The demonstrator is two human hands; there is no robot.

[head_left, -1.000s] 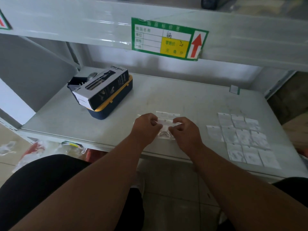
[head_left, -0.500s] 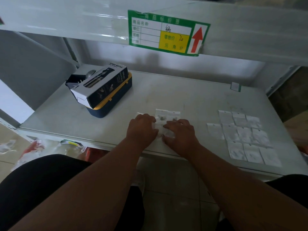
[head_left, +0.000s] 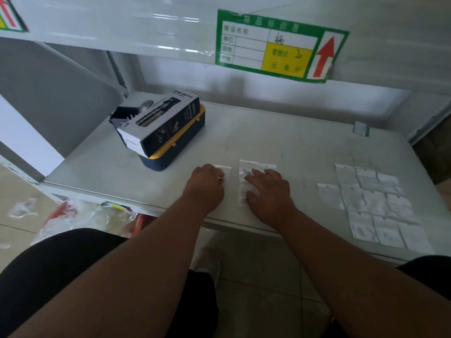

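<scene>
On the grey shelf point(head_left: 280, 137), near its front edge, my two hands work on small clear packets with white cards. My left hand point(head_left: 205, 189) has its fingers curled and pinches one small packet point(head_left: 226, 171), which sticks out past its knuckles. A hand's width to the right, my right hand point(head_left: 268, 193) lies flat with spread fingers on a small stack of packets point(head_left: 244, 184). Most of that stack is hidden under its palm.
Several packets point(head_left: 373, 203) lie in rows at the shelf's right. A spray bottle box point(head_left: 161, 123) rests on a navy and yellow case point(head_left: 180, 147) at the back left. An upper shelf with a green price label point(head_left: 280, 45) overhangs. Plastic bags point(head_left: 73, 215) lie on the floor.
My hands were together over one pile. They have moved apart: the left hand slid left with one packet and the right hand flattened onto the stack.
</scene>
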